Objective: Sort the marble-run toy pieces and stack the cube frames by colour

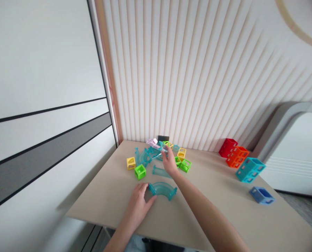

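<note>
On the near part of the table lies a curved translucent teal track piece (163,189). My left hand (140,203) is at its left end, thumb and fingertips on either side, seeming to grip it lightly. My right hand (169,161) reaches into the pile at the back, fingers closed on a pale translucent track piece (157,155), partly hidden among others. Just below that hand a straight teal track piece (161,171) lies flat, its right end covered by my wrist. More teal track pieces (143,156) are heaped to the left of my right hand.
A yellow cube frame (131,163) and a green one (140,172) sit left of the pile; several others (185,165) lie right of it. A pink piece (152,142) and black object (163,138) are behind. Red (227,147), orange (237,156), teal (250,169) and blue blocks (262,195) line the right.
</note>
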Demonstrator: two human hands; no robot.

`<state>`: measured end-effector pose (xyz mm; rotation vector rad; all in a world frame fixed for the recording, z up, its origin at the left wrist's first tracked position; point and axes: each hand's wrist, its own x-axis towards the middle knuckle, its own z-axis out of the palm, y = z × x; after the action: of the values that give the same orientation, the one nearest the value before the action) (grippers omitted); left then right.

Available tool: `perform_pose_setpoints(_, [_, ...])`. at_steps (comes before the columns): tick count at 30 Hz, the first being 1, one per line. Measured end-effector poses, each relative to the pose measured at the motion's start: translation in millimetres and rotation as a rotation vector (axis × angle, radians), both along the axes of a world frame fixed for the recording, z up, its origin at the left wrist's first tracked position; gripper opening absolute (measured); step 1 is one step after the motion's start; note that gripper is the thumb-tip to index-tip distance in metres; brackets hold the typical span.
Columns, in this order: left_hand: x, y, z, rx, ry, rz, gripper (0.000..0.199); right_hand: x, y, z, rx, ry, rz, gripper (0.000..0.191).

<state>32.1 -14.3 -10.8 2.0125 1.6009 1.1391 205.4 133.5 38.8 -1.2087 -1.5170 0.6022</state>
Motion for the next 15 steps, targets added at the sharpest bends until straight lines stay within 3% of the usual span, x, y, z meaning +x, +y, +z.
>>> perform_pose_setpoints(5, [0,-1,-0.6,0.043,0.004,0.008,0.027,27,-40,27.6,0.041,-0.197,0.14,0.039])
perform_pose_setpoints(7, [-1,0,-1.9,0.061,0.0,0.007,0.029,39,-65,35.1,0.041,-0.384,0.218,0.04])
perform_pose_setpoints(11, [-1,1,-5.0,0.078,-0.008,-0.012,0.031,54,-111,42.0,0.005,-0.689,0.214,0.039])
perform_pose_setpoints(15, [-1,0,-6.0,0.071,-0.015,-0.025,0.032,53,-134,43.8,-0.08,-0.829,0.197,0.035])
